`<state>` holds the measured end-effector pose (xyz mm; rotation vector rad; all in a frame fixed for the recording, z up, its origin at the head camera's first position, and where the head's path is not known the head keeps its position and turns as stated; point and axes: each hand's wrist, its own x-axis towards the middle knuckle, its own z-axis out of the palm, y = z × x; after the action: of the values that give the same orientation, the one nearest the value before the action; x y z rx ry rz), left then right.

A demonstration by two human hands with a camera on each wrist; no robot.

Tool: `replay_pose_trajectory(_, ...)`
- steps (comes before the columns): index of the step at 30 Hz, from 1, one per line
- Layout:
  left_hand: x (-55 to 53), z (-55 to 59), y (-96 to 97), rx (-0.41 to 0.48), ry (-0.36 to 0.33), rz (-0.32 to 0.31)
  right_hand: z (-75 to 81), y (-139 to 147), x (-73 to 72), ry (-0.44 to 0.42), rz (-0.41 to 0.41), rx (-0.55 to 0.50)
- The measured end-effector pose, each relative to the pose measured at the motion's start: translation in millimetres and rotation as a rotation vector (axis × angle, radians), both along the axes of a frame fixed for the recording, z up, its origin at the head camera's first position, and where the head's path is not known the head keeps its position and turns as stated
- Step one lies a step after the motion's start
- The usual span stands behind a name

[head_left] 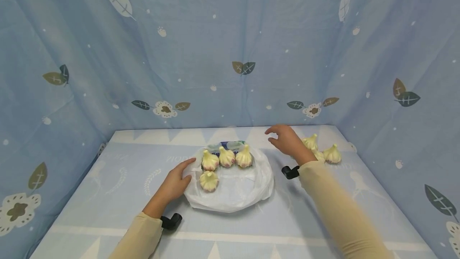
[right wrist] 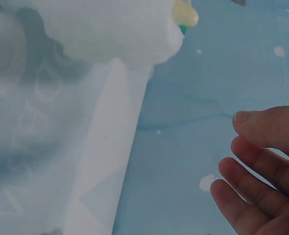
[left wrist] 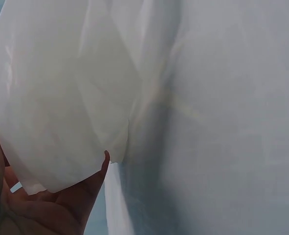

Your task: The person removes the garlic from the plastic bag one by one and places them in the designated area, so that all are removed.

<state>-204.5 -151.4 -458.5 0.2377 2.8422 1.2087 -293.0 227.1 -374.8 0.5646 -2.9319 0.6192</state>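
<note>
A white plastic bag (head_left: pixel 233 199) lies spread with its mouth up, and several garlic bulbs (head_left: pixel 227 157) sit inside it. Three stand in a row along its far side, and one garlic bulb (head_left: pixel 209 181) is nearer on the left. My left hand (head_left: pixel 176 181) touches the bag's left rim, thumb and index finger apart; in the left wrist view the plastic (left wrist: pixel 61 98) covers part of the fingers. Over the table's far right, my right hand (head_left: pixel 286 141) is empty, its fingers loosely bent and apart from the thumb. More garlic bulbs (head_left: pixel 332 154) lie just beyond it, partly hidden by the wrist.
A pale blue patterned cloth covers the table (head_left: pixel 118 187). Blue printed curtain (head_left: pixel 201 51) rises behind the table and along both sides. Blue and green print (head_left: pixel 232 144) shows at the bag's far edge. Each wrist wears a black camera mount (head_left: pixel 171 222).
</note>
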Motion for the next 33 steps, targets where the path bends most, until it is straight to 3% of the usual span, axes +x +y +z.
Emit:
replay_pose_trajectory(12,0.8,-0.6,1.5,0.02,-0.007,0.022,-13.1,-26.6,-1.0,0.012,0.086,-0.021)
replay_pose_trajectory(18,0.3,1.2,2.1,0.023,-0.009,0.027,-14.3,-42.0,-1.1,-0.042,0.09,-0.066)
replay_pose_trajectory(33,4.1,4.1,6.6,-0.001,0.024,0.015,-21.9,-62.8,-7.4,-0.136,0.089,-0.051)
